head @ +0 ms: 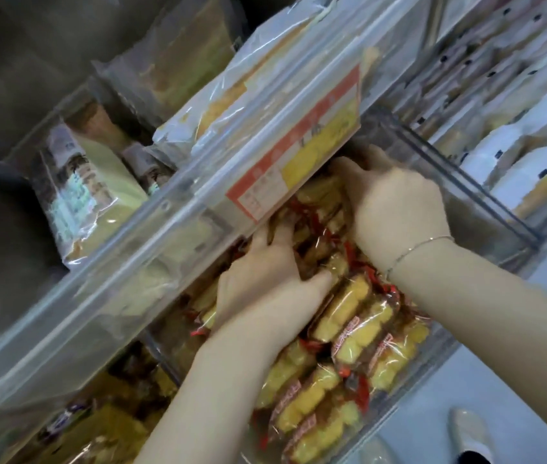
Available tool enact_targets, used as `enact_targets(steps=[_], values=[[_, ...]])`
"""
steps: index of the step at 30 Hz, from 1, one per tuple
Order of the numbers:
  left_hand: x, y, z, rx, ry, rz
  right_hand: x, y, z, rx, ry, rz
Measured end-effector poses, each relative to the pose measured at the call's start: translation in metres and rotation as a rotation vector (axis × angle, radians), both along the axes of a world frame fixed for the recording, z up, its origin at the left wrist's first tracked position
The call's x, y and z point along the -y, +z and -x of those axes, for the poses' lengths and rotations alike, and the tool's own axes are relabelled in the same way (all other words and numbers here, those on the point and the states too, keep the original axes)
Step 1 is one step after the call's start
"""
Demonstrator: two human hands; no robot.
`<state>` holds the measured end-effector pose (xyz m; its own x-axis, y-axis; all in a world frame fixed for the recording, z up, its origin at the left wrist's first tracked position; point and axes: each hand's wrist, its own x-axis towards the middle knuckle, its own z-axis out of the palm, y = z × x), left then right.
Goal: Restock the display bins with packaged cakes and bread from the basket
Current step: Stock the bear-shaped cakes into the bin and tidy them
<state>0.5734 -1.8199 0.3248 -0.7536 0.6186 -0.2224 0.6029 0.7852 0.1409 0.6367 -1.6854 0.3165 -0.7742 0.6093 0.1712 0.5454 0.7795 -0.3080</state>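
Note:
A clear plastic display bin (486,202) holds several small yellow cakes (349,309) in red-trimmed wrappers. Both my hands reach deep into it, under the bin above. My left hand (265,279) lies palm down on the cakes, fingers spread and pushing into the pile, fingertips hidden beneath the price label (298,152). My right hand (395,202), with a thin bracelet at the wrist, curls over cakes at the back; its fingers are hidden among the wrappers. The basket is not in view.
The upper clear bin (104,283) overhangs the cake bin and holds large bagged bread (258,82) and pale packets (98,182). White-wrapped goods (526,128) fill shelves at right. Darker packets (74,420) sit lower left. A shoe (469,433) stands on the floor.

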Motion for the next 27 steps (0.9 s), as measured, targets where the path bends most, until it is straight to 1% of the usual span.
enact_targets(steps=[3,5,6,9,11,12,14,15,16,18,19,20,21,22,24,26,27], values=[[-0.001,-0.002,0.001,0.012,0.006,0.03,0.006,-0.003,0.01,0.038,-0.093,-0.051],[-0.003,-0.002,0.002,0.029,-0.009,0.046,0.004,-0.005,0.02,0.072,-0.111,-0.087],[-0.003,-0.002,0.002,0.031,-0.017,0.05,0.004,-0.004,0.026,0.071,-0.108,-0.065],[-0.002,-0.003,0.002,0.029,-0.033,0.047,0.007,-0.013,0.041,0.061,-0.076,0.1],[-0.001,-0.003,0.002,0.041,-0.042,0.032,0.005,-0.016,0.047,0.066,-0.098,0.256],[-0.001,-0.003,0.003,0.046,-0.046,0.03,0.003,-0.017,0.049,0.029,-0.138,0.347],[-0.001,-0.003,0.004,0.046,-0.052,0.029,0.001,-0.016,0.055,-0.081,-0.209,0.429],[-0.001,-0.004,0.004,0.044,-0.053,0.024,0.002,-0.017,0.057,-0.171,-0.255,0.481],[-0.001,-0.004,0.004,0.042,-0.053,0.018,0.004,-0.018,0.058,-0.309,-0.334,0.593],[-0.001,-0.004,0.005,0.04,-0.054,0.009,0.012,-0.015,0.057,-0.585,-0.577,0.914],[-0.001,-0.005,0.005,0.045,-0.054,0.008,0.014,-0.015,0.056,-0.65,-0.669,1.013],[0.0,-0.005,0.006,0.056,-0.053,0.013,0.014,-0.016,0.057,-0.646,-0.696,1.057],[0.0,-0.005,0.006,0.066,-0.053,0.014,0.01,-0.018,0.058,-0.603,-0.658,1.09],[0.0,-0.003,0.007,0.083,-0.051,0.012,0.006,-0.019,0.058,-0.531,-0.576,1.115],[0.001,0.0,0.006,0.133,-0.029,-0.006,-0.008,-0.016,0.056,-0.36,-0.429,1.076],[0.003,0.003,0.004,0.175,0.014,-0.049,-0.024,-0.012,0.05,-0.258,-0.323,1.052],[0.005,0.005,0.001,0.162,0.032,-0.077,-0.028,-0.009,0.043,-0.222,-0.275,1.052]])
